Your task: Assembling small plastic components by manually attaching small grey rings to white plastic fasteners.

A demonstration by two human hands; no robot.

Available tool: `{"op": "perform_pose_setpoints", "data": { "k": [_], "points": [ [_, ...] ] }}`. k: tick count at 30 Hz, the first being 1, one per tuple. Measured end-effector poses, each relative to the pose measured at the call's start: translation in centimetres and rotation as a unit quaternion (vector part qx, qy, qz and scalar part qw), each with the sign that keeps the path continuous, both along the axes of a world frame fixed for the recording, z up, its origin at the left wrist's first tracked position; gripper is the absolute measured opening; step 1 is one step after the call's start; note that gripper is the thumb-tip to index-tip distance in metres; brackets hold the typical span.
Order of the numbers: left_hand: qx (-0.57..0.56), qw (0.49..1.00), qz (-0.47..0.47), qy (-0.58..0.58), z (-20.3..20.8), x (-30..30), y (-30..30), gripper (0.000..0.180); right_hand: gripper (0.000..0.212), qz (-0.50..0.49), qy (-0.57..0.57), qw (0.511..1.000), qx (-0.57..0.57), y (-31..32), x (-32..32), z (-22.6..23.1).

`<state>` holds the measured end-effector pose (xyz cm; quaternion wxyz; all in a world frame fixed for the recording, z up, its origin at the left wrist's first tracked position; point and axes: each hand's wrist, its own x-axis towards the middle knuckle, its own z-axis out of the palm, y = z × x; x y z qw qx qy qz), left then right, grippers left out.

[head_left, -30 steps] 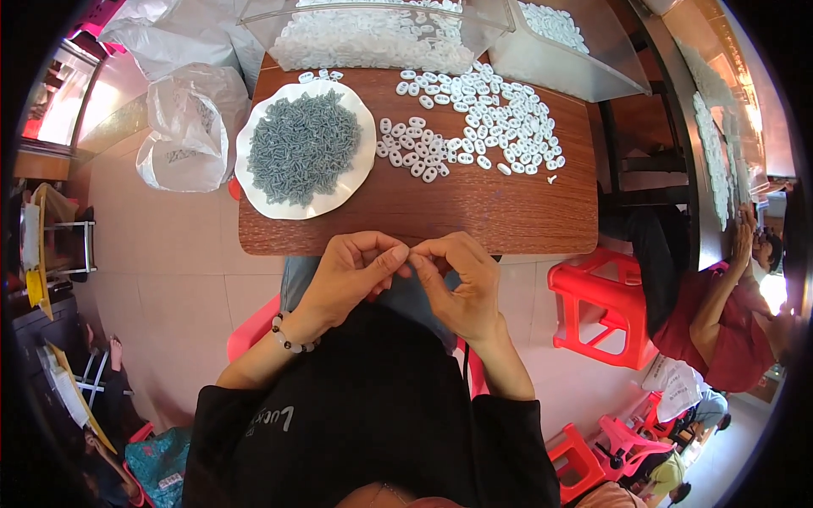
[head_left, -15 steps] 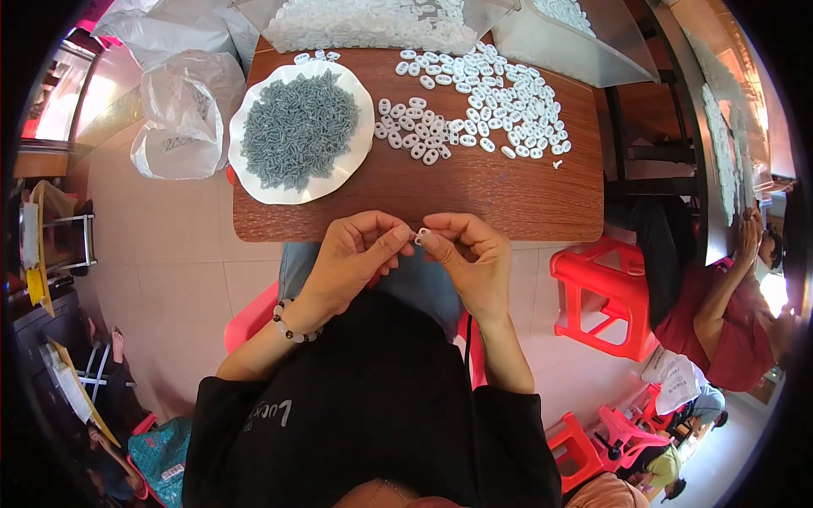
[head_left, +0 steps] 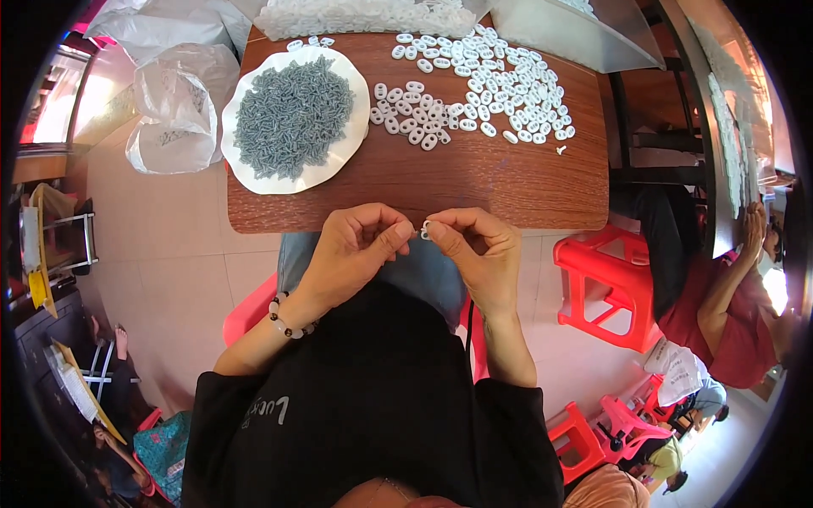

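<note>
Just off the table's near edge, my right hand pinches a small white oval plastic piece with two holes between thumb and forefinger. Close to its left side, my left hand has thumb and forefinger pressed together. Whatever it grips is too small to make out. Beyond my left hand stands a white wavy-rimmed plate heaped with small grey-blue screw-like pieces. Many more white two-holed pieces lie spread over the table's far right, with a smaller cluster nearer the plate.
The brown wooden table spans the front. Clear bins of white pieces stand along its far edge. An open white bag sits left of the plate. A red stool and a person in a dark red top are at right.
The view has shifted slightly, so the table sits a little higher. My fingertips are slightly farther apart, and the white piece is still in my right hand.
</note>
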<state>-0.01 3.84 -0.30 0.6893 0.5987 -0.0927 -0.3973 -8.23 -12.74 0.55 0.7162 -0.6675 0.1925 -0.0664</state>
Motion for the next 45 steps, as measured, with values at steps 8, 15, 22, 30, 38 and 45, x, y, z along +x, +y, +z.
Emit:
{"op": "perform_pose_setpoints", "data": {
  "k": [8,15,22,30,38,45],
  "points": [
    [0.024,0.999,-0.008,-0.030,0.4,-0.1,-0.2,0.022,0.009,0.026,-0.014,0.997,-0.078,-0.1,0.1,0.5],
    [0.027,0.999,-0.006,-0.038,0.5,0.0,-0.3,0.022,0.008,0.017,-0.016,0.995,-0.100,-0.3,0.0,1.1],
    [0.029,0.999,-0.018,-0.038,0.4,0.0,-0.3,0.023,0.007,0.018,-0.019,0.992,-0.120,0.0,0.2,1.3],
    [0.043,0.997,-0.007,-0.068,0.5,0.0,-0.3,0.021,0.006,0.012,-0.033,0.986,-0.164,0.4,0.3,1.0],
    [0.065,0.991,0.011,-0.116,0.5,-0.4,-0.7,0.021,0.007,-0.008,-0.039,0.987,-0.156,0.9,0.2,0.4],
    [0.051,0.997,0.041,-0.042,0.3,-0.6,-0.7,0.016,0.008,-0.019,-0.034,0.991,-0.126,1.0,0.1,-0.1]
  ]
}}
